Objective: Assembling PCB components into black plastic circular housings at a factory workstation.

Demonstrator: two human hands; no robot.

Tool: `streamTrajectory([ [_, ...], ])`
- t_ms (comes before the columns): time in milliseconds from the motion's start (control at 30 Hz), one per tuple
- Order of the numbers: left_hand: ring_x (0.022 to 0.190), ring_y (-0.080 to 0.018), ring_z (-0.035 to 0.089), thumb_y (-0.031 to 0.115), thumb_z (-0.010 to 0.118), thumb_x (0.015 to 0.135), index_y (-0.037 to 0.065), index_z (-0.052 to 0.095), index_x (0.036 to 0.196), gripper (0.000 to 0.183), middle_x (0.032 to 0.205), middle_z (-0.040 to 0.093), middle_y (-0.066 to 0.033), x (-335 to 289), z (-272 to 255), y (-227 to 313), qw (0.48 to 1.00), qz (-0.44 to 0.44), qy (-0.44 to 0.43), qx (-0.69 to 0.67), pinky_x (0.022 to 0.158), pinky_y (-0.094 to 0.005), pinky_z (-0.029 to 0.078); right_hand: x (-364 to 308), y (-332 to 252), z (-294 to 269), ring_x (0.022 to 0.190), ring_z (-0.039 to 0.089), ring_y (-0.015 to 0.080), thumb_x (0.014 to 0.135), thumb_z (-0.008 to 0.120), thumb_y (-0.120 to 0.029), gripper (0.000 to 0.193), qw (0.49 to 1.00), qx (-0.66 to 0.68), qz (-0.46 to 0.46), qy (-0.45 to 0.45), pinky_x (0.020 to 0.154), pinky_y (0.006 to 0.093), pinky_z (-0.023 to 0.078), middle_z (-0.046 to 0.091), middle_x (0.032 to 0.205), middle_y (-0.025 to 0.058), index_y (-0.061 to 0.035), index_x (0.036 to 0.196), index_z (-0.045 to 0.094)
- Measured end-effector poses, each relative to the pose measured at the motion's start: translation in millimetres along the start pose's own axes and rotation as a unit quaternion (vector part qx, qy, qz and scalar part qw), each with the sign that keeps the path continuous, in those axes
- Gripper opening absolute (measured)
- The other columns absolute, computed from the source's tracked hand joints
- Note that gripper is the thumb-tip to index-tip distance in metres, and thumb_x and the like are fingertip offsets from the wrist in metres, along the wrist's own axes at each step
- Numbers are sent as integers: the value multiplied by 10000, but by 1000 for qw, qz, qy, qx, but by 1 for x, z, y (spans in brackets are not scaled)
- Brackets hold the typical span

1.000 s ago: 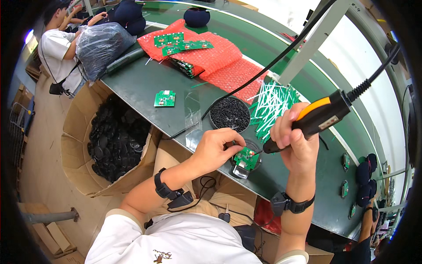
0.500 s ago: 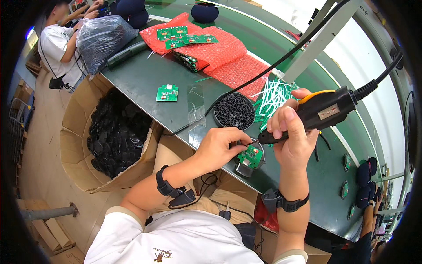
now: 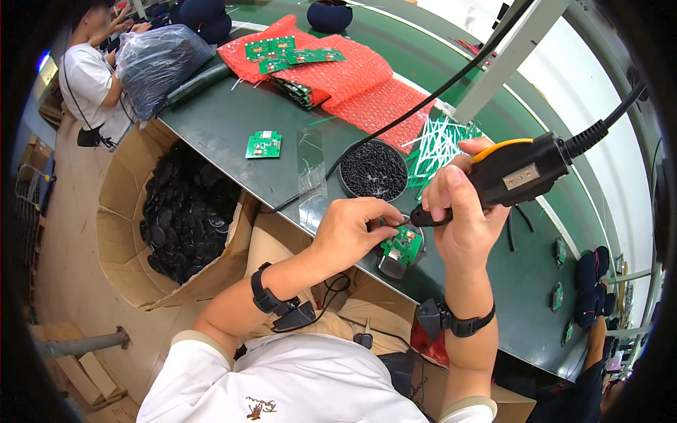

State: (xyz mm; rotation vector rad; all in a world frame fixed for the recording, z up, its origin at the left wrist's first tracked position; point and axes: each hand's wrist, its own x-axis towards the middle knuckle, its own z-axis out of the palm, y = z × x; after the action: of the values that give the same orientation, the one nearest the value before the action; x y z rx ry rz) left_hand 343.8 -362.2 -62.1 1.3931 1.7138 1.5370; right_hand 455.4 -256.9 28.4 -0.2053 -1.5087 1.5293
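Note:
My right hand [image 3: 464, 225] is wrapped round a black electric screwdriver [image 3: 518, 175] with a yellow lever and a thick cord. Its nose points left, toward the fingertips of my left hand [image 3: 350, 229]. Those fingers are pinched together at the thin bit; whatever is between them is too small to make out. Right below lies a green circuit board [image 3: 403, 244] on a dark rounded housing [image 3: 392, 268], at the table's near edge. Just beyond my left hand stands a round dish [image 3: 345, 185] full of small black screws [image 3: 374, 169].
On the green table [image 3: 282, 176] lie a loose circuit board [image 3: 264, 144], red bubble wrap [image 3: 352, 88] with stacked boards, and white and green strips [image 3: 444, 144]. A cardboard box [image 3: 120, 233] of black parts stands left. Another person [image 3: 88, 77] sits far left.
The view has shifted slightly. My left fingers have moved a little beside the bit and stay pinched. The electric screwdriver's nose has come slightly left and up.

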Motion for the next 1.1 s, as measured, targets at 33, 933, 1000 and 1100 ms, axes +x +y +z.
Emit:
streamTrajectory([
  [33,716,-146,680,-2,818,800,26,765,1027,235,921,769,-80,0,0,0,1000,10,3,-12,661,-290,544,0,1,0,518,479,98,967,655,-67,345,1000,-1,-3,0,515,289,439,507,727,19,1,1280,526],
  [933,678,-198,668,83,830,782,81,712,1124,362,952,755,-54,2,0,-2,997,38,-45,43,639,-349,536,-4,10,-1,561,553,79,942,667,52,258,1000,-15,-1,21,504,242,441,591,758,18,24,1184,582],
  [1000,679,-201,668,91,840,774,80,708,1119,369,959,751,-51,2,1,-2,997,31,-50,54,636,-354,535,-5,12,-2,573,554,74,932,669,56,243,1000,-13,1,15,507,238,445,597,781,22,20,1158,587],
  [1100,681,-203,670,95,843,774,78,705,1109,363,958,749,-50,1,0,0,997,35,-46,59,635,-357,534,-3,17,-2,504,495,100,949,660,4,204,996,-81,-28,1,485,282,424,548,732,33,5,1124,554],
])
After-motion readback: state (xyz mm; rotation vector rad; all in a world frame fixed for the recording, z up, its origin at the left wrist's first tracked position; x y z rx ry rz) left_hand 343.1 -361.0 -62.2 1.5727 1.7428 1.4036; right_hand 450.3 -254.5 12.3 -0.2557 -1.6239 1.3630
